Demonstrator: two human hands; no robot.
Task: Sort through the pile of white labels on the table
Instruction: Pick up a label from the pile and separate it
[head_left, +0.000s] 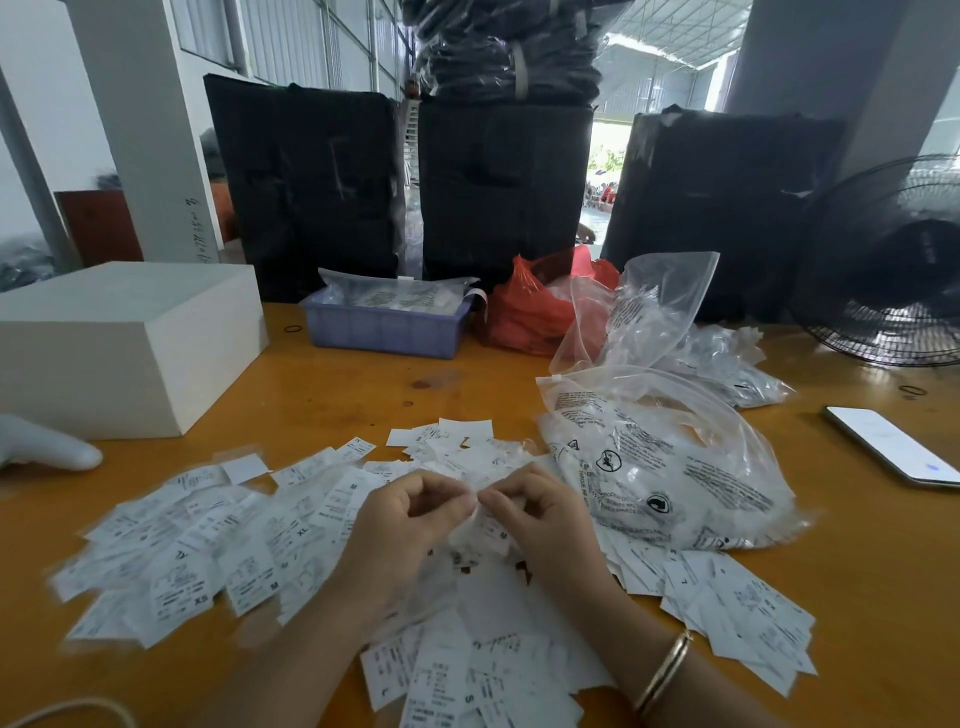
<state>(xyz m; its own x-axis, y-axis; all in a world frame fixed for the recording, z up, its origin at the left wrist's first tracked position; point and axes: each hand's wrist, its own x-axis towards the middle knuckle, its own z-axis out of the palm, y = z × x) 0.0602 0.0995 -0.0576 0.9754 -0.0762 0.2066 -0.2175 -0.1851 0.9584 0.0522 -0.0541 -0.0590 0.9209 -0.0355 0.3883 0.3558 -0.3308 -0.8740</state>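
Left hand (402, 525) and right hand (540, 519) pinch one label (475, 512) between them, above the pile (218, 540) by the table's near edge.

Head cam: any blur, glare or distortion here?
Head view: labels at left smeared by motion blur; doorway behind blown out; wide-angle bends the pillar; phone screen glares; left hand and right hand fairly sharp.

Labels (218, 545) spread along surface (332, 395) near edge; bag (670, 467) just right of them. Box (124, 338) far left, tray (387, 325) far mid, phone (893, 447) right edge.
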